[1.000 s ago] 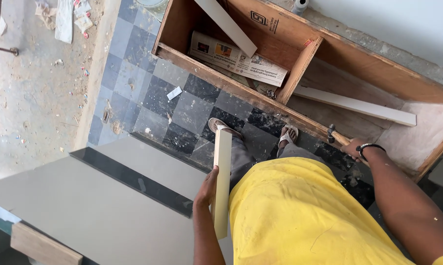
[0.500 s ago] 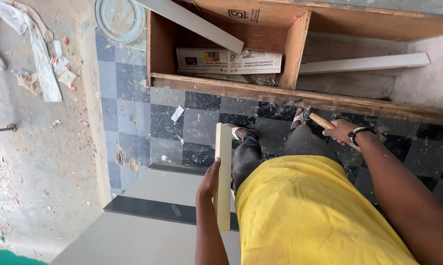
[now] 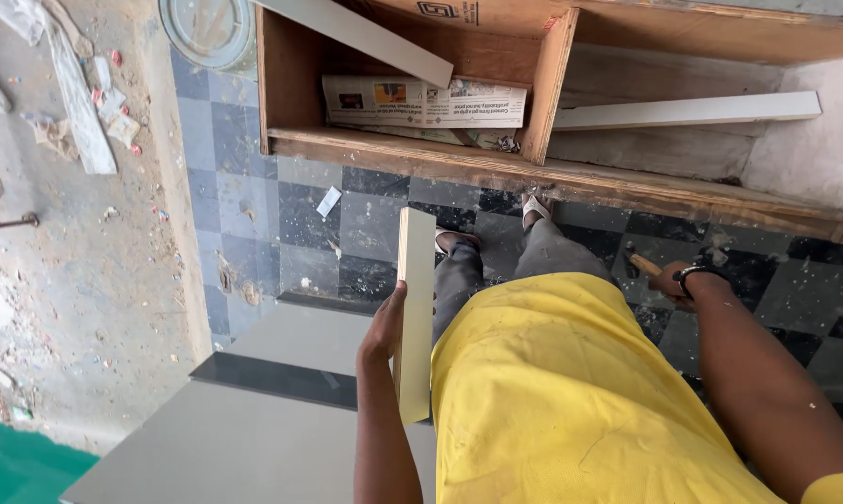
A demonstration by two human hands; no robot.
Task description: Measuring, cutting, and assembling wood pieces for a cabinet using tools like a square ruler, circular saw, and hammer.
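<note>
My left hand [image 3: 384,329] grips a pale cream board strip [image 3: 416,308] held upright against my yellow shirt, over grey panels [image 3: 253,439]. My right hand [image 3: 675,280], wearing a black wristband, is closed around a tool with a wooden handle [image 3: 641,265] that hangs low over the black checkered floor. A wooden cabinet frame [image 3: 496,168] lies in front of my feet, with newspaper [image 3: 421,101] in its left compartment and a white strip [image 3: 692,110] in its right one.
A long grey board [image 3: 365,37] leans across the cabinet's left compartment. A round lid [image 3: 207,28] sits at the top left. Dusty concrete with scraps and debris [image 3: 67,187] runs along the left, past a strip of blue tiles [image 3: 225,168].
The view has swung so the cabinet now lies square across the top. My left hand still holds the board strip upright; my right hand with the tool has dropped slightly lower.
</note>
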